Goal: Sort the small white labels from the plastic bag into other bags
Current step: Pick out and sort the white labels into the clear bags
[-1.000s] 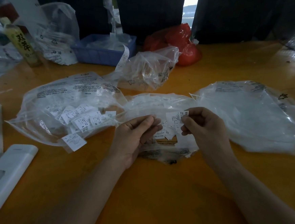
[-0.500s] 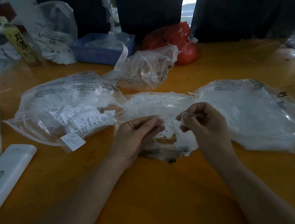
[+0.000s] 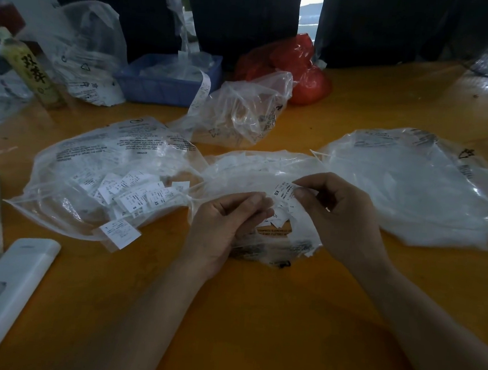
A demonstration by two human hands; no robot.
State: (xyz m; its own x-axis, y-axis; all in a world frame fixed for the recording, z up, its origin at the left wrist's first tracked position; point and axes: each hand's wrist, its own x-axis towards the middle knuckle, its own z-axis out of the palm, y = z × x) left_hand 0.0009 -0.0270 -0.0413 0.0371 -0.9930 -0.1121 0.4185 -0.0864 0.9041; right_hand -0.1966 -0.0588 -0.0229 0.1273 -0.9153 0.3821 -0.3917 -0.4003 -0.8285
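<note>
Presently, at frame centre, the right hand (image 3: pixel 342 213) pinched one white label (image 3: pixel 284 192) marked XS above the middle bag (image 3: pixel 255 168), while the left hand (image 3: pixel 225 221) gripped that bag's plastic, fingers curled. Three flat clear bags lay across the orange table (image 3: pixel 255 317): the left bag (image 3: pixel 98 167) held many loose labels, count not determinable; the right bag (image 3: pixel 418 184) lay at centre right. One white remote (image 3: pixel 6 291) sat lower left.

The pinched label (image 3: pixel 283 193) reads "XS"; bottle (image 3: pixel 31 71) shows "双".
</note>
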